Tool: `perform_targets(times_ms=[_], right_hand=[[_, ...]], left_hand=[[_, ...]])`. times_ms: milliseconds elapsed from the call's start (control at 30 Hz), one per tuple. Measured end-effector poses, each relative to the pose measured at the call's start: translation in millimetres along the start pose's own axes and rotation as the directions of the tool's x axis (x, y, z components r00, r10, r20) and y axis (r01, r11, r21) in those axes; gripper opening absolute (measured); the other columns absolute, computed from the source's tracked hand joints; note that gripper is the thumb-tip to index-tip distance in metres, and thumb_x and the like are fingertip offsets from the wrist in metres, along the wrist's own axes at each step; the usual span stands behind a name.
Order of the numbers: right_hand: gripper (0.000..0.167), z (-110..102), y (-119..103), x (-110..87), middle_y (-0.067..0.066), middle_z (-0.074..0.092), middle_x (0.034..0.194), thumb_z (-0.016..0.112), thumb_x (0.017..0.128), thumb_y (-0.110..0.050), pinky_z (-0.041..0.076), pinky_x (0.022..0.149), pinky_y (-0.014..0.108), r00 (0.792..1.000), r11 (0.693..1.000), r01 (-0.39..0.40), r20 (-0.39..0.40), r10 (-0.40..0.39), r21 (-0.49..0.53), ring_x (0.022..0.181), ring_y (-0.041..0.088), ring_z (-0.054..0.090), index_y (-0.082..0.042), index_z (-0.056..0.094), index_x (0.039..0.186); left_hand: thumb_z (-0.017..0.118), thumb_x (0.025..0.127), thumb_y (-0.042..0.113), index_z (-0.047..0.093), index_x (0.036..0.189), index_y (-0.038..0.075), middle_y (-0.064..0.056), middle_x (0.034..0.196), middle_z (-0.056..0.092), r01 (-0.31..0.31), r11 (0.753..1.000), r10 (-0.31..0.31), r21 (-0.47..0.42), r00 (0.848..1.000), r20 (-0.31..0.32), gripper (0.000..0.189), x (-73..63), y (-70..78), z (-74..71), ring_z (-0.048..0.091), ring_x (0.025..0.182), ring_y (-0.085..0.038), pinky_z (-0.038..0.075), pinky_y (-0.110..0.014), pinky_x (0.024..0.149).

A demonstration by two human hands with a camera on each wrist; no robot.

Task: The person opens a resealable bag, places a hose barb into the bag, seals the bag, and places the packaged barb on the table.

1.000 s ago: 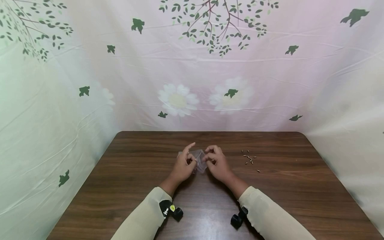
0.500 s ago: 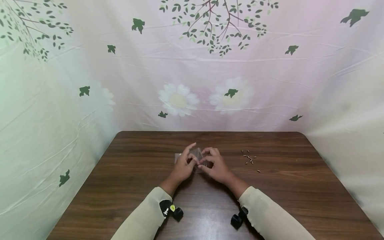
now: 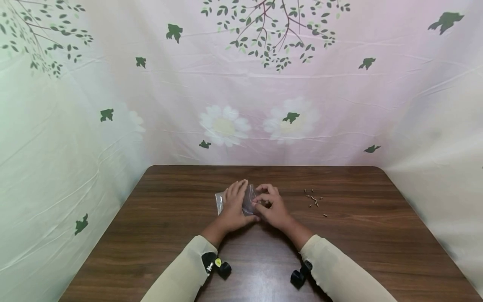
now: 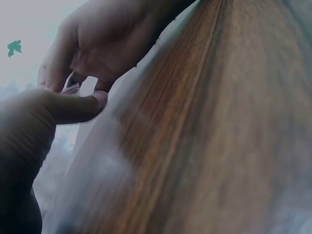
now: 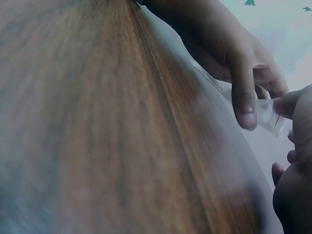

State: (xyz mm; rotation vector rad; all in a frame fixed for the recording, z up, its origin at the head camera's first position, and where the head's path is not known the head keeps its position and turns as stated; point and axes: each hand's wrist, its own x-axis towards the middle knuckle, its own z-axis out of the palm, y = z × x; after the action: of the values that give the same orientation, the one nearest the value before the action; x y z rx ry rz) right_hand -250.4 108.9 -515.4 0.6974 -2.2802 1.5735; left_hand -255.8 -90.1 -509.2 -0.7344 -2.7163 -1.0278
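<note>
A clear plastic zip bag [image 3: 248,200] with a thin red line along its seal [image 5: 278,118] is between my two hands, over the middle of the table. My left hand [image 3: 235,205] lies across the bag, its fingers straight and pointing away, its thumb stretched toward the right hand. The bag's other end shows past the left fingers. My right hand [image 3: 274,208] pinches the bag's right edge between thumb and bent fingers. In the left wrist view, the bag's red-lined edge [image 4: 72,89] shows by the right hand's fingers. Part of the bag is hidden under the left hand.
Several small brass-coloured metal pieces [image 3: 314,200] lie scattered on the brown wooden table [image 3: 362,235], to the right of my right hand. A patterned cloth [image 3: 249,92] hangs behind the table and along both sides.
My left hand has gone from pinching the bag with a raised index finger to lying flat across it. The right hand has shifted slightly along the bag's edge. More of the bag's left end shows.
</note>
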Motion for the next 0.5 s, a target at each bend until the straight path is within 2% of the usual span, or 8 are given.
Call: perform_targets(times_ms=[100, 267, 333, 500], right_hand=[[0.006, 1.3, -0.8, -0.8, 0.023, 0.061, 0.139, 0.082, 0.093, -0.001, 0.046, 0.088, 0.033, 1.000, 0.999, -0.006, 0.008, 0.005, 0.042, 0.129, 0.038, 0.047, -0.007, 0.082, 0.093], [0.003, -0.9, -0.5, -1.3, 0.022, 0.058, 0.145, 0.080, 0.096, -0.005, 0.045, 0.090, 0.034, 0.997, 0.994, -0.067, 0.044, 0.063, 0.087, 0.133, 0.037, 0.044, -0.005, 0.082, 0.097], [0.003, -1.2, -0.5, -0.7, 0.023, 0.057, 0.145, 0.079, 0.097, -0.005, 0.045, 0.090, 0.033, 0.995, 0.990, -0.091, 0.051, 0.086, 0.104, 0.129, 0.034, 0.046, -0.004, 0.082, 0.099], [0.006, -1.4, 0.3, 0.0, 0.022, 0.056, 0.147, 0.079, 0.098, -0.005, 0.047, 0.083, 0.026, 0.992, 0.984, -0.118, 0.069, 0.110, 0.132, 0.109, 0.023, 0.050, -0.004, 0.082, 0.103]], left_hand=[[0.095, 0.080, 0.055, 0.030, 0.172, 0.012, -0.013, 0.174, 0.039, -0.003, 0.999, 0.003, 0.037, 1.000, -0.009, 0.120, 0.6, -1.9, 2.2, 0.027, 0.163, -0.039, 0.010, -0.073, 0.130], [0.091, 0.085, 0.047, 0.037, 0.167, 0.010, -0.013, 0.162, 0.052, -0.014, 0.999, 0.014, 0.036, 1.000, -0.013, 0.105, 0.7, -3.1, 4.8, 0.041, 0.154, -0.036, 0.014, -0.075, 0.127], [0.089, 0.087, 0.042, 0.037, 0.167, 0.009, -0.012, 0.159, 0.053, -0.015, 0.999, 0.015, 0.052, 1.000, 0.003, 0.101, 0.4, -1.9, 3.1, 0.044, 0.151, -0.035, 0.017, -0.075, 0.126], [0.085, 0.084, 0.034, 0.040, 0.165, 0.009, -0.010, 0.152, 0.058, -0.029, 0.996, 0.030, 0.081, 1.000, -0.002, 0.096, 0.9, -1.1, 2.3, 0.053, 0.141, -0.030, 0.024, -0.073, 0.123]])
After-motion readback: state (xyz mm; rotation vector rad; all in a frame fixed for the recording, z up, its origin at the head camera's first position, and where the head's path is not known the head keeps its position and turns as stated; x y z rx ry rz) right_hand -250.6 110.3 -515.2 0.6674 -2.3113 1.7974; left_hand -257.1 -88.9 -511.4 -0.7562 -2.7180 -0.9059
